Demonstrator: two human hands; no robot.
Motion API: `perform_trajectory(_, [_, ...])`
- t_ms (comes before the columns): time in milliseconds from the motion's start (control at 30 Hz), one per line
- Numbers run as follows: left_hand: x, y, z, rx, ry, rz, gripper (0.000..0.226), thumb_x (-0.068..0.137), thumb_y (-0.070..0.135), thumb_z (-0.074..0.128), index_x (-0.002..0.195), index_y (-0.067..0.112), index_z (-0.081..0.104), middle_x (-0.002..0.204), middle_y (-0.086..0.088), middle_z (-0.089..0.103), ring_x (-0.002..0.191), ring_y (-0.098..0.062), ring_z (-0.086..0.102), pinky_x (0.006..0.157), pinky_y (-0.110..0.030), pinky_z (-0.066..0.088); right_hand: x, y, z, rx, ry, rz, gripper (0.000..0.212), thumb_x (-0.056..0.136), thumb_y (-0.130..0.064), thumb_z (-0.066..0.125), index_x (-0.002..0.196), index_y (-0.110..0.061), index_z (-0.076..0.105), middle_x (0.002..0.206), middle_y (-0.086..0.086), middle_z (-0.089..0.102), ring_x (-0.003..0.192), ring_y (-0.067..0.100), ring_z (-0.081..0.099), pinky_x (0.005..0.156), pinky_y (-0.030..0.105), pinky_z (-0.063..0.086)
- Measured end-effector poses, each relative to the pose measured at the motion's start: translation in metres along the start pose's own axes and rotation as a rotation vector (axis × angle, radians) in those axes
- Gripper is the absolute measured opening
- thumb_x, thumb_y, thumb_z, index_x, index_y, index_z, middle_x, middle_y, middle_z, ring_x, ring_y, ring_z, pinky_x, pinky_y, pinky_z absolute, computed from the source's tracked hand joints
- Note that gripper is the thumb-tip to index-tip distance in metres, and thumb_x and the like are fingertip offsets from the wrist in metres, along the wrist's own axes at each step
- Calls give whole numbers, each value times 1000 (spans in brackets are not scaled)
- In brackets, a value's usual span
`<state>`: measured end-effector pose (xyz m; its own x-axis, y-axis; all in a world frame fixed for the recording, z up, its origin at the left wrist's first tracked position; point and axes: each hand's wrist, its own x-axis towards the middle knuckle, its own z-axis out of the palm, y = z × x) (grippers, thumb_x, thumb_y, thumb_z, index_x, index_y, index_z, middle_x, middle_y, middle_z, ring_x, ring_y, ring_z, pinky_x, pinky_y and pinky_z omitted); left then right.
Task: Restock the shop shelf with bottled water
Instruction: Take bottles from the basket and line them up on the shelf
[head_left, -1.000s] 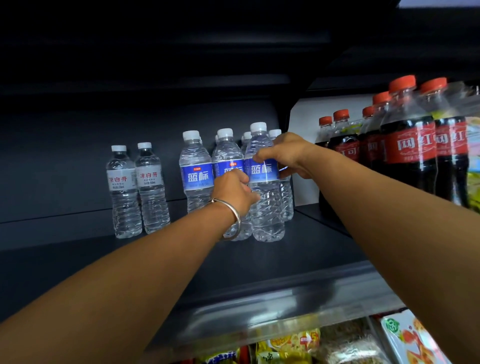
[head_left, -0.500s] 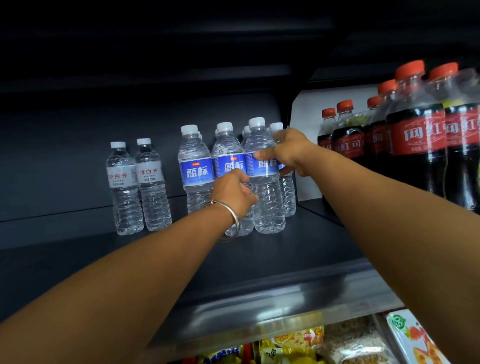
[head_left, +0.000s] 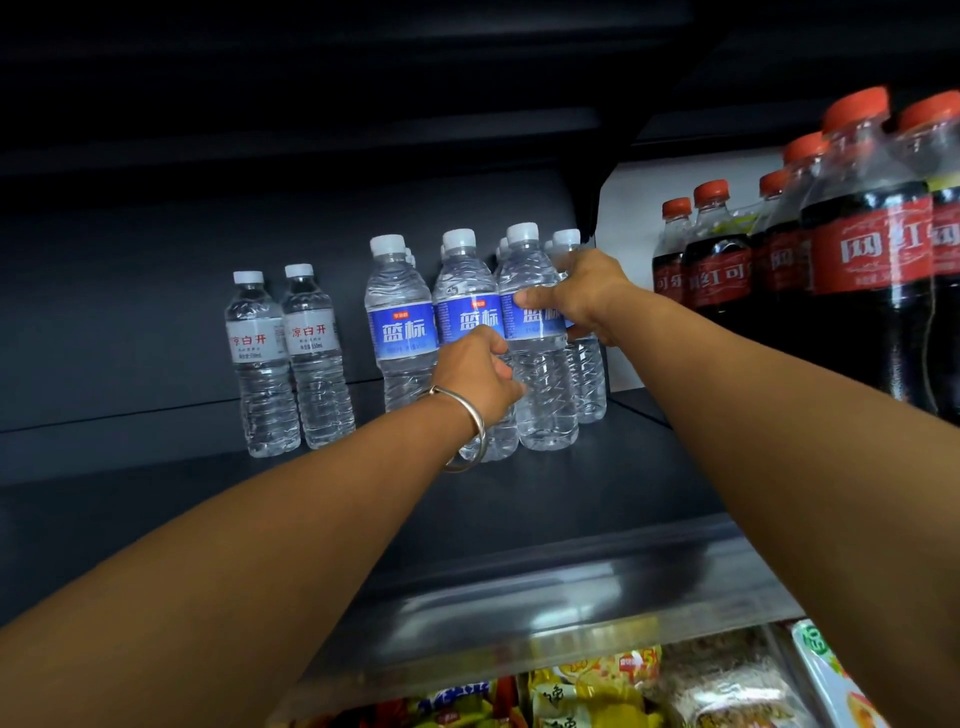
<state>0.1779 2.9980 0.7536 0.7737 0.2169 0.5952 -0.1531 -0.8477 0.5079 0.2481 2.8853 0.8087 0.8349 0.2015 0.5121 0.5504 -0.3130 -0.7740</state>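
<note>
Several blue-label water bottles stand in a cluster on the dark shelf (head_left: 545, 499). My left hand (head_left: 475, 371), with a metal bangle on its wrist, grips the middle front blue-label bottle (head_left: 465, 291) low on its body. My right hand (head_left: 584, 296) curls around the front right blue-label bottle (head_left: 540, 384) at its label, thumb across the front. Another blue-label bottle (head_left: 400, 322) stands free to the left. More bottles behind are partly hidden.
Two white-label water bottles (head_left: 283, 358) stand farther left on the same shelf. Dark cola bottles with red caps (head_left: 862, 280) fill the section to the right. Snack packets (head_left: 587, 691) lie on the shelf below. The shelf's front rail (head_left: 545, 613) runs across.
The view has shifted slightly upward and closer. Both hands stay on the same two bottles, which remain standing on the shelf; my right thumb has slid a little across the label.
</note>
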Motion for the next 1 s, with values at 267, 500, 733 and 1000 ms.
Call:
perform_trajectory(267, [-3, 0, 1, -15, -11, -17, 34, 80, 3, 67, 112, 7, 55, 90, -4, 62, 93, -23, 63, 89, -31, 50, -7, 9, 5, 25, 35, -40, 69, 77, -31, 75, 136, -11, 44, 131, 10, 52, 111, 26, 55, 93, 39, 50])
perform_trajectory(500, [-12, 2, -3, -32, -39, -9, 35, 81, 6, 65, 115, 8, 54, 95, -3, 58, 87, -17, 54, 80, -24, 45, -21, 13, 4, -109, 28, -48, 72, 84, -40, 67, 142, -13, 35, 138, 9, 47, 118, 25, 51, 95, 31, 45])
perform_trajectory(733, [-45, 25, -20, 19, -84, 76, 41, 84, 16, 65, 121, 7, 50, 123, -12, 56, 112, -26, 54, 96, -31, 44, -80, 5, -14, -529, 1, -190, 72, 91, -40, 56, 150, -20, 19, 146, 10, 40, 130, 26, 42, 99, 31, 37])
perform_trajectory(1000, [-153, 37, -35, 82, -23, 320, 48, 81, 15, 61, 126, 11, 46, 133, -10, 44, 125, -29, 40, 104, -35, 33, -220, 0, -31, -907, 226, -314, 61, 91, -32, 57, 144, -15, 32, 142, 8, 45, 127, 33, 36, 98, 44, 32])
